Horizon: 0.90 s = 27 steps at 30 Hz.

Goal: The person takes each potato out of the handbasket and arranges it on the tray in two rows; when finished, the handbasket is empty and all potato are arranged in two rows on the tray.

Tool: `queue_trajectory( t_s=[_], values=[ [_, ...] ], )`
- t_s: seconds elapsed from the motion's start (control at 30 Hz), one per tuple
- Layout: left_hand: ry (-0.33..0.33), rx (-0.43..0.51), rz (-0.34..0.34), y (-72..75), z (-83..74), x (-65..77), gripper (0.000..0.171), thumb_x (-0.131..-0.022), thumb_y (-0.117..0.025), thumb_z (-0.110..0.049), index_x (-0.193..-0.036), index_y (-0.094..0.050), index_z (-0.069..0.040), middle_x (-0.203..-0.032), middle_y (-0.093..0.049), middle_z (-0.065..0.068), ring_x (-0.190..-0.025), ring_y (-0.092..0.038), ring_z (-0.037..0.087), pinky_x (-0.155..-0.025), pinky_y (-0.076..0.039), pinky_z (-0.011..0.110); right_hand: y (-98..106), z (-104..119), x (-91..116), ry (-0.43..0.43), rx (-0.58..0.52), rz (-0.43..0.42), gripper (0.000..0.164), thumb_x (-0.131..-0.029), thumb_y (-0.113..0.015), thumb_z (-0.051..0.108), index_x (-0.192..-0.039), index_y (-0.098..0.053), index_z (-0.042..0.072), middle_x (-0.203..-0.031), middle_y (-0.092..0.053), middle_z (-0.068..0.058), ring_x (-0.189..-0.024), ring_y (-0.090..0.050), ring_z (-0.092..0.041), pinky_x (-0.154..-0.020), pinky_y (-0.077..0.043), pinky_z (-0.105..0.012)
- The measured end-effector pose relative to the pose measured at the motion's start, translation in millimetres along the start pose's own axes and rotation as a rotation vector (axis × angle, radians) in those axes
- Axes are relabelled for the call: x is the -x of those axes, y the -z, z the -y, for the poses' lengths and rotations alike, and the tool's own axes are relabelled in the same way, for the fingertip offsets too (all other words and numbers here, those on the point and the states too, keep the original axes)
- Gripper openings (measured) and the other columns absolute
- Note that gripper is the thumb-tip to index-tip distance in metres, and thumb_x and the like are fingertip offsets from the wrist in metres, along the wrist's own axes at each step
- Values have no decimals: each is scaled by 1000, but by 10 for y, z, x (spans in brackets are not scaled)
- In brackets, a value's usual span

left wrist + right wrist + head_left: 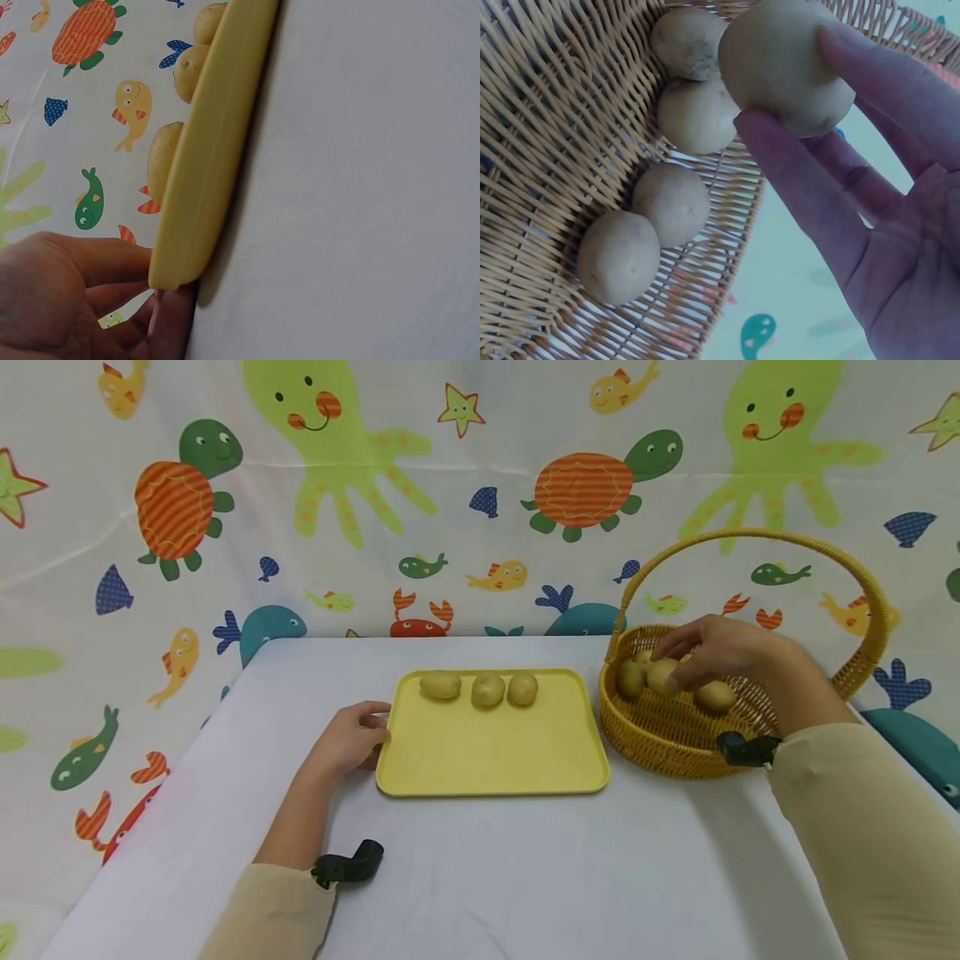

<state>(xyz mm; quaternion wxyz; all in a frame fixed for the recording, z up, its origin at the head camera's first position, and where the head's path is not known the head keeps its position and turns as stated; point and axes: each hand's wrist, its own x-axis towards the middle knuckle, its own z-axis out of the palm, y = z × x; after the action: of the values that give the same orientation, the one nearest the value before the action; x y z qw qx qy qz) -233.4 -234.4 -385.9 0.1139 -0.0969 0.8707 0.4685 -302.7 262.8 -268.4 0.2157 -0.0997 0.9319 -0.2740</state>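
The basket [660,753] under my right hand [723,652] holds four visible potatoes [619,257]; the tray [491,756], its edge gripped by my left hand [352,735], carries three potatoes [440,685]. My right hand pinches one potato [780,67]; the work seems nearly half done.

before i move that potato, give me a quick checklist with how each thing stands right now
1. Grip on the potato: ok, pinched between the thumb and fingers of the right hand.
2. Tray attended: ok, the left hand touches its left edge.
3. Room on the tray: ok, three potatoes line the far side and the near part is bare.
4. Held potato away from the basket: not ok, it is over or inside it.
5. Right arm clear of the handle: cannot tell, they overlap in the head view.
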Motion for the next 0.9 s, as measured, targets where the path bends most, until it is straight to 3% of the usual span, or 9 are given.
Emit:
queue_trajectory(
  t_s=[0.27,0.53,0.63,0.9],
  values=[
    [3,-7,-3,13,-5,30,55,-101,-57,-12,-155,-45,-10,-135,-53,18,-103,-61,28,-74,-61,29,-13,52,54,43,22,-51,58,-88,-83,28,-139,-62,9,-146,-53,-25,-103,-69,-21,-89,-58,-39],
    [1,-2,-2,27,18,14,55,-101,-56,-11,-155,-45,-10,-134,-54,18,-102,-61,28,-73,-60,29,-15,149,122,76,-32,-29,61,-89,-82,25,-142,-60,6,-138,-61,-18,-100,-71,-19,-88,-60,-37],
    [3,3,3,35,23,16,55,-100,-56,-11,-155,-45,-10,-134,-54,18,-101,-61,27,-72,-60,28,-19,189,129,90,-43,-22,59,-90,-81,22,-142,-59,4,-138,-60,-20,-100,-71,-19,-90,-60,-40],
    [-3,-2,13,50,15,37,56,-101,-57,-11,-155,-45,-10,-134,-54,18,-103,-61,28,-73,-60,28,-31,330,148,107,3,-36,55,-88,-82,24,-137,-64,8,-139,-60,-16,-108,-67,-22,-89,-58,-34]
  ],
)
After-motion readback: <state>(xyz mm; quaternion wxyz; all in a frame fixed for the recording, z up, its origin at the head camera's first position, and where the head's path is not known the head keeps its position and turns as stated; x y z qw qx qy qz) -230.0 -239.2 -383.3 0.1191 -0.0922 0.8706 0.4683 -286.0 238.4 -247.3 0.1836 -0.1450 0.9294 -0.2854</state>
